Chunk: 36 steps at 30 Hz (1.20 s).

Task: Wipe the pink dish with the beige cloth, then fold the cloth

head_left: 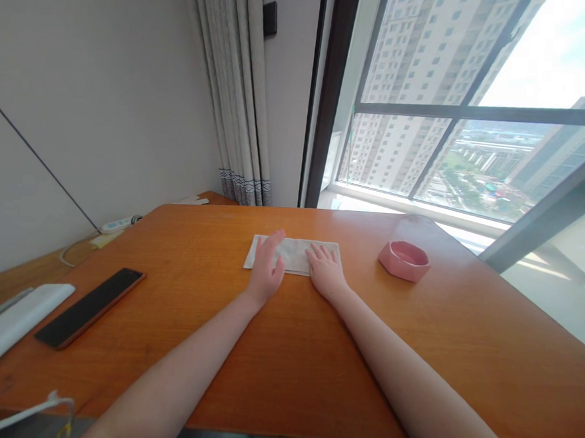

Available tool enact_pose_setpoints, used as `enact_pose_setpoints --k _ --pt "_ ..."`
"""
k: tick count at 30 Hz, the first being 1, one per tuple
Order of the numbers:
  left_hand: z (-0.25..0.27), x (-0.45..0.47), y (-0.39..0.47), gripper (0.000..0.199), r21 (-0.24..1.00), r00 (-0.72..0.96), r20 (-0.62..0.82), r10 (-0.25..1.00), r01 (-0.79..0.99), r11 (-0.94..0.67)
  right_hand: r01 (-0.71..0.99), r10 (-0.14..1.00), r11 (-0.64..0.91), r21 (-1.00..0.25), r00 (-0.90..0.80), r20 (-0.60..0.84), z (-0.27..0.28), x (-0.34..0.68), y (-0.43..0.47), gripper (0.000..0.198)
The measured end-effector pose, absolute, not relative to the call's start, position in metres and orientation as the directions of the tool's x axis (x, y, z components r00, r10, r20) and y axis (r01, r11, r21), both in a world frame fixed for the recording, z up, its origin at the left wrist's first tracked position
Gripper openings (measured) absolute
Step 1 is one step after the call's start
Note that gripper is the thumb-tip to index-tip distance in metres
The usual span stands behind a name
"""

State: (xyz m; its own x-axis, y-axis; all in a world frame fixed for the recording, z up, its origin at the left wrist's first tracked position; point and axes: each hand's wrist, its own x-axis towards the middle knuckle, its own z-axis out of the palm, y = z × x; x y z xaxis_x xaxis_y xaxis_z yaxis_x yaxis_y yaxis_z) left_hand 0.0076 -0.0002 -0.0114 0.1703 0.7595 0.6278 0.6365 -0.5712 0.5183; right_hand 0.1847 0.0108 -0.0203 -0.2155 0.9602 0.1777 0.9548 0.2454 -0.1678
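Observation:
A whitish folded cloth (295, 254) lies flat on the wooden table, its long side running left to right. My left hand (267, 270) is at the cloth's left part, turned on its edge with the thumb apart from the fingers; whether it touches the cloth I cannot tell. On the cloth's right end, my right hand (326, 269) rests palm down, fingers spread. Neither hand grips anything. To the right of the cloth stands a pink angular bowl (404, 260), apart from both hands.
The wooden table (194, 252) reaches toward a large window. At left lie a long black flat object (90, 306) and a white rounded device (19, 323). A white cable (23, 417) hangs at the near left edge. A power strip (118, 224) sits by the wall.

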Motion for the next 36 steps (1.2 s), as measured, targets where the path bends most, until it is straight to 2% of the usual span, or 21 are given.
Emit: enact_pose_setpoints --k 2,3,6,8,10,15,18,22,24,26,28,30,32,36 --pt "-0.015 0.014 -0.001 0.046 0.452 0.420 0.472 0.775 0.640 -0.621 0.947 0.951 0.273 -0.171 -0.238 0.197 -0.021 0.176 0.005 0.045" --pt "-0.017 0.016 0.000 0.042 0.449 0.478 0.392 0.786 0.647 -0.617 0.944 0.950 0.280 -0.176 -0.247 0.189 -0.021 0.173 0.002 0.045" --pt "-0.017 0.015 0.005 0.035 0.461 0.465 0.289 0.837 0.699 -0.547 0.941 0.954 0.285 -0.183 -0.259 0.153 -0.017 0.166 -0.003 0.039" --pt "-0.015 0.011 0.008 0.036 0.442 0.411 0.308 0.858 0.737 -0.512 0.936 0.950 0.299 -0.189 -0.272 0.156 -0.012 0.166 -0.003 0.038" --pt "-0.015 0.007 0.011 0.027 0.408 0.383 0.350 0.854 0.758 -0.508 0.931 0.946 0.307 -0.199 -0.274 0.174 -0.009 0.168 -0.001 0.038" --pt "-0.021 0.004 0.014 0.015 0.362 0.367 0.353 0.861 0.795 -0.487 0.943 0.957 0.218 -0.253 -0.155 0.244 -0.019 0.174 0.005 0.021" --pt "-0.020 0.005 0.014 0.026 0.375 0.363 0.321 0.874 0.799 -0.470 0.943 0.970 0.180 -0.281 -0.122 0.211 -0.022 0.180 0.008 0.016" --pt "-0.019 0.006 0.013 0.023 0.385 0.375 0.387 0.843 0.765 -0.517 0.886 0.943 0.324 -0.331 -0.273 0.192 -0.019 0.184 0.010 0.020" --pt "-0.023 0.004 0.016 0.029 0.364 0.351 0.414 0.840 0.782 -0.506 0.827 0.898 0.439 -0.352 -0.388 0.209 -0.019 0.183 0.010 0.023" --pt "-0.030 0.001 0.021 0.038 0.339 0.324 0.362 0.874 0.828 -0.447 0.813 0.884 0.467 -0.349 -0.416 0.212 -0.021 0.180 0.009 0.026" --pt "-0.037 -0.004 0.026 0.044 0.314 0.313 0.262 0.913 0.867 -0.387 0.877 0.931 0.361 -0.318 -0.321 0.174 -0.024 0.179 0.010 0.036" --pt "-0.042 -0.008 0.031 0.046 0.302 0.297 0.203 0.933 0.887 -0.349 0.946 0.983 0.172 -0.274 -0.148 0.106 -0.027 0.181 0.012 0.053" --pt "-0.042 -0.010 0.034 0.047 0.315 0.258 0.215 0.942 0.895 -0.317 0.971 0.999 0.021 -0.240 -0.014 0.031 -0.028 0.186 0.016 0.066" --pt "-0.034 -0.014 0.034 0.041 0.379 0.144 0.334 0.931 0.884 -0.273 0.968 0.991 -0.131 -0.213 0.126 -0.040 -0.028 0.203 0.026 0.075"
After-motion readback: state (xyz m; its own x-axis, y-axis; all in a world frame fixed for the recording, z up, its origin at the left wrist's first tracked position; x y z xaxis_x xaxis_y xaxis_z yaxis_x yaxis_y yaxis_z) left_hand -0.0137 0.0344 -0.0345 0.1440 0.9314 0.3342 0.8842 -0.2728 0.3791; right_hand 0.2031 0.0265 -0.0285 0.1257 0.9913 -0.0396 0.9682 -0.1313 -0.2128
